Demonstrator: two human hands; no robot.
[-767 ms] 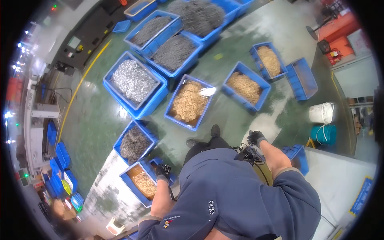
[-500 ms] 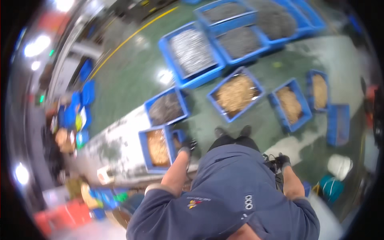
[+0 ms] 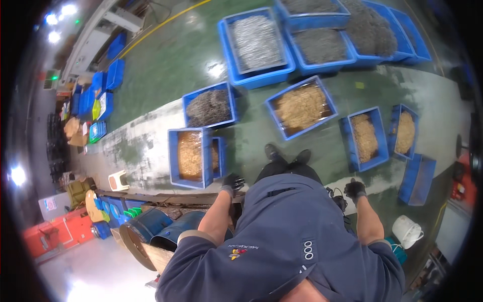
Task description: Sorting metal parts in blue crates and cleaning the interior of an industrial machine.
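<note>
My left hand [image 3: 233, 182], in a dark glove, hangs beside my hip with its fingers loosely apart and nothing in them. Nearest to it is a blue crate [image 3: 207, 160] of tan pieces under brownish liquid, standing against a smaller blue bin [image 3: 219, 157]. On my other side, my right hand [image 3: 355, 188], gloved too, hovers above the floor, fingers loosely spread and holding nothing. A black device with cords [image 3: 339, 201] sits at my waist close to that hand. Ahead of my shoes is a tilted blue crate of tan pieces [image 3: 302, 108].
Blue crates hold dark grey pieces [image 3: 209, 107] and shiny silvery pieces [image 3: 255, 43]. More tan-filled crates [image 3: 366, 138] stand at right, near a blue bin [image 3: 418, 178] and a white bucket [image 3: 406, 230]. Blue drums [image 3: 151, 221] and a white stool [image 3: 118, 180] are at left.
The view has swung, so the crates ahead sit higher and further right in the picture. My left hand is further from the crate beside it. Both hands stay low at my sides.
</note>
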